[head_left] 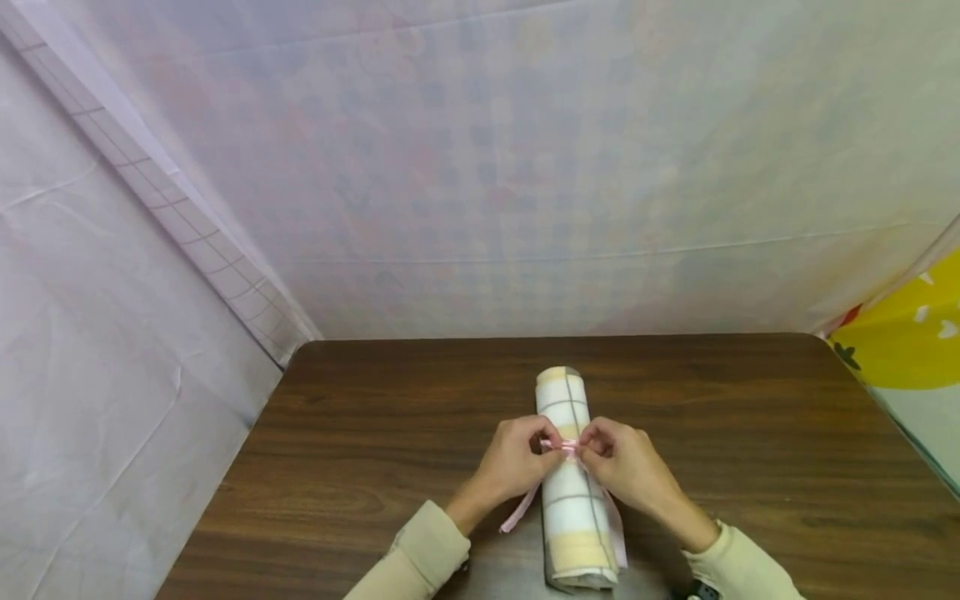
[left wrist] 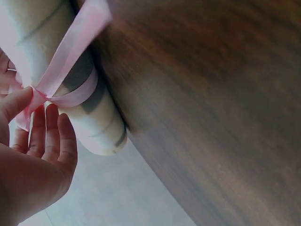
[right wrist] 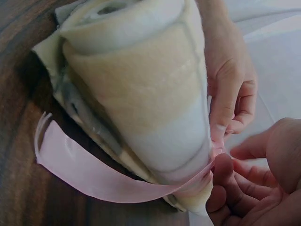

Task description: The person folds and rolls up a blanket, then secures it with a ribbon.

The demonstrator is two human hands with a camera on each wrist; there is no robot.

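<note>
A rolled cloth, white with yellow bands and grey lines, lies lengthwise on the brown wooden table. Around its middle runs a pink ribbon, crossed or knotted on top, with loose tails hanging down both sides. My left hand pinches the ribbon between thumb and forefinger at the crossing. From the other side, my right hand pinches it too, fingertips close to the left ones. One frayed ribbon tail shows beside the roll's spiral end in the right wrist view. Fingers partly hide the knot.
A pale sheet hangs behind the table's far edge, with another white sheet on the left. Yellow patterned fabric hangs at the right.
</note>
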